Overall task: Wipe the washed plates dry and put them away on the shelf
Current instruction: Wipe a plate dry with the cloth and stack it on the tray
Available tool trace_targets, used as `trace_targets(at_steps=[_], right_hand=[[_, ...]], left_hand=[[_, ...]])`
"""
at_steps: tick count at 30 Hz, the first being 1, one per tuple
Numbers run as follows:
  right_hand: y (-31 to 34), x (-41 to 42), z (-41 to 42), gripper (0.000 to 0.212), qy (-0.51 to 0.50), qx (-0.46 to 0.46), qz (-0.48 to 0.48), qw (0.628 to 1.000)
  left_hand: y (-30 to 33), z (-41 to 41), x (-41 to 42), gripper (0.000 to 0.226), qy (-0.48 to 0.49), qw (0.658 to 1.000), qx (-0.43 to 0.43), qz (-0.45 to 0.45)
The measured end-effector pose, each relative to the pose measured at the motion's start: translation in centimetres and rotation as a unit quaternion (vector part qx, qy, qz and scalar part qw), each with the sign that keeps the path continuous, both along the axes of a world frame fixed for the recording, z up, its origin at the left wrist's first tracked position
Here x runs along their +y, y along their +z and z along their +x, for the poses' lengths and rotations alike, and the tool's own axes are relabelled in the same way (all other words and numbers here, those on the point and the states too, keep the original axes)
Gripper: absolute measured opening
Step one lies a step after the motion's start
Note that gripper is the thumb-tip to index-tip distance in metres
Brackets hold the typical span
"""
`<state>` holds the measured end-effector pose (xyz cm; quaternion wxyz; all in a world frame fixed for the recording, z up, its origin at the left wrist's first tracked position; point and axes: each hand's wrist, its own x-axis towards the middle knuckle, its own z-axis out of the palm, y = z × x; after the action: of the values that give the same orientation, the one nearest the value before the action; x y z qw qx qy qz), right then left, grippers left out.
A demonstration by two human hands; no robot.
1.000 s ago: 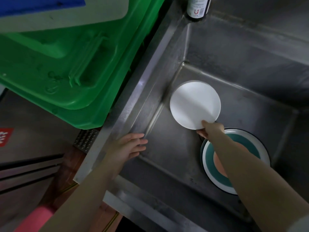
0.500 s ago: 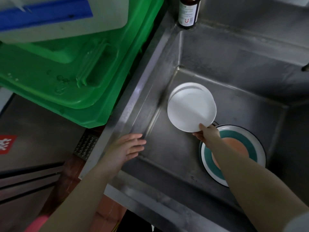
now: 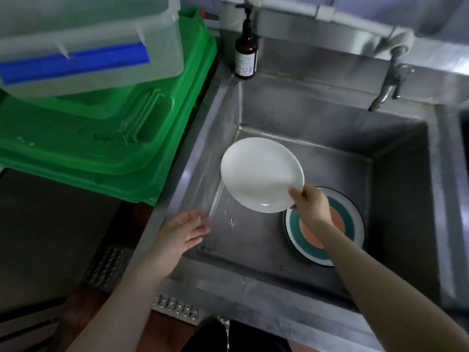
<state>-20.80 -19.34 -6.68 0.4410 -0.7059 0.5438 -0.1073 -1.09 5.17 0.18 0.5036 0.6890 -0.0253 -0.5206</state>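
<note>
While left hand (image 3: 181,231) rests open-fingered on the sink (image 3: 175,199) rim, right hand (image 3: 311,205) pinches the white plate (image 3: 261,174) by its near edge, tilted above the basin; wet, slippery, brittle — probably needs two-handed rim support; striped plate (image 3: 355,224) lies beyond.

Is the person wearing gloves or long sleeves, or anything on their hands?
No gloves. The left hand and right hand are both bare, and so are both forearms all the way down to the bottom of the picture. No long sleeves show. I cannot make out any watch, bracelet or ring, though the picture is a bit blurry for anything small.
</note>
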Motion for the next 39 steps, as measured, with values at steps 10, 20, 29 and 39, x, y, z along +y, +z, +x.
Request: trace_targets(at_steps=[10,20,29,39], right_hand=[[10.0,10.2,-3.7,0.043,-0.011,0.01,-0.323,0.946],[15.8,17.3,-8.8,0.018,-0.052,-0.027,-0.516,0.854],[16.8,19.3,-12.7,0.023,-0.102,-0.068,-0.548,0.828],[16.0,17.5,-18.1,0.034,-0.126,-0.117,-0.517,0.838]], left_hand=[[3.5,0.2,2.2,0.019,-0.036,0.994,-0.078,-0.071],[6.6,-2.9,1.4,0.048,-0.153,0.928,-0.28,-0.191],[8.3,-5.8,0.2,0.033,-0.16,0.861,-0.433,-0.213],[8.9,-10.9,-2.3,0.053,-0.175,0.862,-0.413,-0.235]])
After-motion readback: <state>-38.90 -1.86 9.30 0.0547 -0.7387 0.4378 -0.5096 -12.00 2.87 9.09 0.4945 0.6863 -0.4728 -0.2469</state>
